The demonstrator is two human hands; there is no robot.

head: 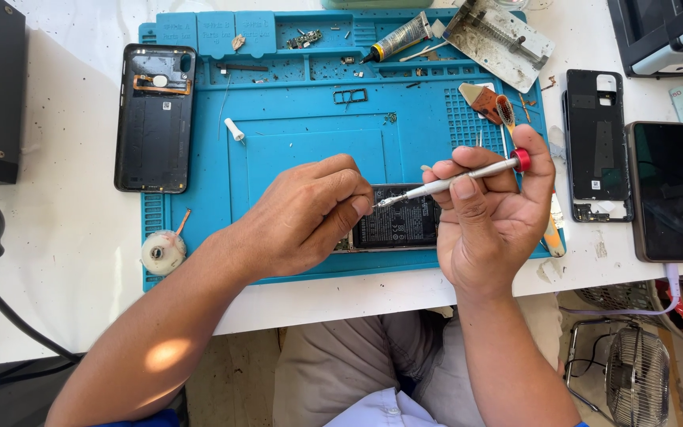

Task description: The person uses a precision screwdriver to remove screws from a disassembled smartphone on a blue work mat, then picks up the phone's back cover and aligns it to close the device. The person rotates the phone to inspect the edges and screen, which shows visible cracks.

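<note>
On the blue silicone mat (294, 142), the left hand (310, 209) pinned the opened black phone (397, 221) while the right hand (488, 205) gripped a slim silver screwdriver (444, 183), best kept steady and square to the screw.

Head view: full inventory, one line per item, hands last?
Blue silicone repair mat: 1, blue, table centre.
Opened phone with black battery: 1, black, on mat under the hands.
Black phone back cover: 1, black, left of mat.
Black phone frame: 1, black, right of mat.
Dark-screened phone: 1, black, far right.
Glue tube: 1, grey, mat top.
Silver precision screwdriver with red cap: 1, silver, in right hand.
Left hand: rests on opened phone.
Right hand: grips screwdriver.
</note>
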